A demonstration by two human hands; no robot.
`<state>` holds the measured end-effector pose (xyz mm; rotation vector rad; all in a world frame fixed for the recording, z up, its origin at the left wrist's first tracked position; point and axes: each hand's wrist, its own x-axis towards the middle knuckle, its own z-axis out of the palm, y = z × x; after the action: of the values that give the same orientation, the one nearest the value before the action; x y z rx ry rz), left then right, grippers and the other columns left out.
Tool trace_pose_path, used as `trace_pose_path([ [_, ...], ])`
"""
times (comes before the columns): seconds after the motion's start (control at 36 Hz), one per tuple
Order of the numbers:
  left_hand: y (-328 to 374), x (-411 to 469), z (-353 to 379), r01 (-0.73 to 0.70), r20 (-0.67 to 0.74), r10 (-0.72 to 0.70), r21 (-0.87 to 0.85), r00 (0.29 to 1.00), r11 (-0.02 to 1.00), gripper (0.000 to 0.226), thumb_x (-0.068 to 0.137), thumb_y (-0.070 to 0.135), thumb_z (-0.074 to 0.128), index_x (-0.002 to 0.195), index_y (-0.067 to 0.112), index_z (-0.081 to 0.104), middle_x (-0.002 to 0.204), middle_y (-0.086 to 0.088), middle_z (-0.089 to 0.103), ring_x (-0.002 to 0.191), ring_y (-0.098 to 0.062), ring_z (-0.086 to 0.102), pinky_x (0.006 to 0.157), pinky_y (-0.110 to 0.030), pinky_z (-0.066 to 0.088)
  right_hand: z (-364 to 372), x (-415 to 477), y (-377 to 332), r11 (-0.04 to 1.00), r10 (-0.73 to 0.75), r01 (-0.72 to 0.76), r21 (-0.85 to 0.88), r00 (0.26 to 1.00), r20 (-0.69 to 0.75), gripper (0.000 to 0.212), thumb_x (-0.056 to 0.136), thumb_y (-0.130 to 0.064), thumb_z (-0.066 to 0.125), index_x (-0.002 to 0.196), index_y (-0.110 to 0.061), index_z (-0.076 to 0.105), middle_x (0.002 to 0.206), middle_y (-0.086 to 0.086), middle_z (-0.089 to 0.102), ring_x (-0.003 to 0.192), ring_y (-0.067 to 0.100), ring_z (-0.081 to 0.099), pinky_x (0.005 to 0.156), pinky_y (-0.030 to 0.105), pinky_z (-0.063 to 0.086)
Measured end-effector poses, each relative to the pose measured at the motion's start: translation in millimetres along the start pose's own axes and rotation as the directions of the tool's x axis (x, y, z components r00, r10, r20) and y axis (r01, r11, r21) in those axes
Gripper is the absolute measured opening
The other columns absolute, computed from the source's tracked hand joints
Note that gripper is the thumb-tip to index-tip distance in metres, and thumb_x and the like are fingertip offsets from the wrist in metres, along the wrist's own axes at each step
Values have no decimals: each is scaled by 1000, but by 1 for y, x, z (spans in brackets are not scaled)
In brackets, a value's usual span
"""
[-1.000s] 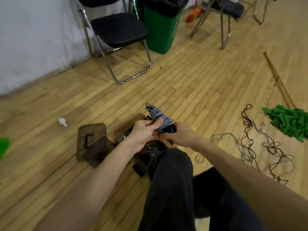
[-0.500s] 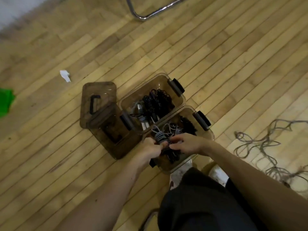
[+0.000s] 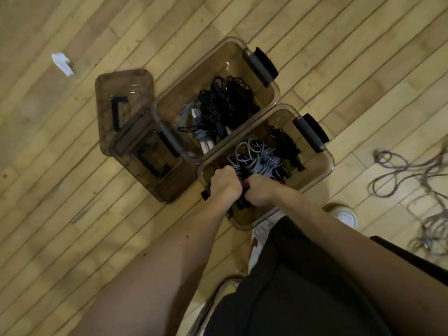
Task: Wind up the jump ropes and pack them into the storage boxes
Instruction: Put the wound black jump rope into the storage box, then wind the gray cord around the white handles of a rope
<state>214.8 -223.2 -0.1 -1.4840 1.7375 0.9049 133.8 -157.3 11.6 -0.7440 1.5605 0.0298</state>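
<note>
Two brown see-through storage boxes stand side by side on the wooden floor. The far box [image 3: 274, 98] holds black and grey wound jump ropes [image 3: 224, 103]. The near box [image 3: 327, 166] holds more wound ropes. My left hand [image 3: 224, 184] and my right hand [image 3: 260, 189] are both down inside the near box, gripping the black handles of a grey wound jump rope [image 3: 263, 162] that lies among the others. Loose grey rope [image 3: 412, 175] lies uncoiled on the floor to the right.
Two brown lids [image 3: 123, 93] lie overlapped on the floor left of the boxes. A scrap of white paper [image 3: 61, 63] sits further left. My dark trousers [image 3: 291, 287] and a white shoe [image 3: 344, 214] fill the lower right, with a metal chair frame [image 3: 218, 292] beneath.
The view has tipped down from the room to straight over the boxes. Both hands have carried the grey wound rope from in front of me down into the near box.
</note>
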Motion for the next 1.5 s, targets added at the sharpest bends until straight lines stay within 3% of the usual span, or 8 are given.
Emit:
trace_pose_path([
  [0.19,2,-21,-18,-51,-24,52,56,998,997,20,95,23,67,86,10,55,98,-12,63,86,-30,61,67,-37,50,-23,-32,6,999,-36,40,25,992,-124,33,100,-13,53,131,-9,64,131,11,63,119,27,58,100,36,50],
  [0.33,35,-60,-73,-284,-51,287,62,957,957,28,99,34,59,107,8,66,106,-9,66,93,-27,66,84,-39,57,-56,-92,13,987,-36,69,147,976,-214,33,102,-20,55,134,-18,61,123,10,68,96,19,62,84,35,53],
  [0.47,106,-164,-108,-738,-241,773,236,586,633,31,102,30,55,124,10,66,116,-7,68,112,-23,60,94,-37,51,-96,-226,36,916,45,131,380,906,-421,35,98,-27,62,132,-18,58,114,10,69,85,22,68,70,35,57],
  [0.58,166,-253,-99,-829,-113,951,467,288,307,31,102,34,52,126,18,63,123,-2,63,117,-21,55,95,-41,48,-101,-348,73,909,143,143,392,777,-614,32,97,-31,65,127,-19,63,110,5,72,91,20,71,73,34,55],
  [0.81,247,-405,17,-932,226,970,363,89,1,15,99,35,58,102,24,68,93,6,67,89,-13,57,78,-30,44,-4,-494,211,799,357,226,558,568,-742,19,99,-18,62,116,-11,67,103,8,75,91,23,73,82,38,58],
  [1.11,284,-359,305,-909,494,782,354,381,220,12,95,29,65,90,20,72,66,7,63,54,-9,56,49,-27,44,187,-408,448,276,777,266,924,504,-377,18,97,-14,63,115,-16,66,95,5,71,84,19,70,74,31,58],
  [1.25,305,-293,377,-854,448,746,411,493,317,7,95,24,64,94,23,71,87,3,68,76,-14,64,66,-33,57,191,-346,504,327,800,178,928,471,-372,21,100,-17,59,121,-19,64,103,-2,68,76,10,62,58,20,47],
  [1.5,320,-193,446,-817,470,686,462,556,345,74,81,29,79,146,17,45,136,-3,53,124,-25,51,98,-44,49,129,-233,558,763,611,-129,634,465,-641,48,97,-17,58,144,-22,49,138,9,46,125,28,41,100,39,42],
])
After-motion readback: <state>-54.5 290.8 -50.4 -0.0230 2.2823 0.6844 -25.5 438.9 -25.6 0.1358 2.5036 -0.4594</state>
